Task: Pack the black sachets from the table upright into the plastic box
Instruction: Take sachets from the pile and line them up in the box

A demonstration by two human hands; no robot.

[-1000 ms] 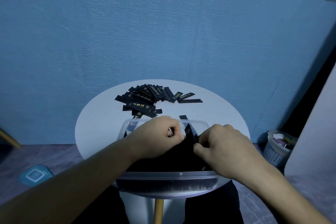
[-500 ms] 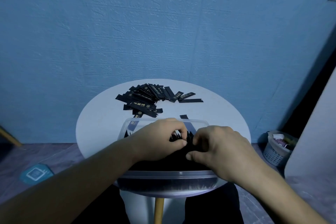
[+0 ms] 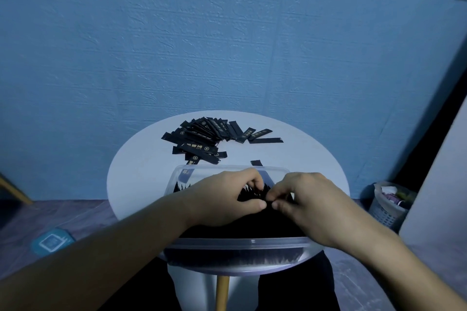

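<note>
The clear rectangular plastic box [image 3: 240, 242] sits at the near edge of the round white table [image 3: 141, 179], and most of its inside is already dark with upright black sachets [image 3: 252, 225] packed close together. Only a strip along the far wall looks unfilled. The left hand [image 3: 227, 199] and the right hand [image 3: 308, 199] are both down in the box with their fingers curled. Their thumbs nearly meet, and they pinch the tops of the upright black sachets in the middle of the pack.

By my judgement the task is well past half done. A fanned heap of loose flat black sachets [image 3: 202, 139] lies on the far side of the table, well apart from the box. One single black sachet [image 3: 256, 163] lies just behind the box's far rim. All of these are left to pack.

The table stands on a wooden leg [image 3: 222, 293] before a textured blue wall [image 3: 227, 33]. On the greyish floor are a pale woven basket [image 3: 386, 209] at the right, holding odds and ends, and a small blue square object [image 3: 51, 242] at the left.
</note>
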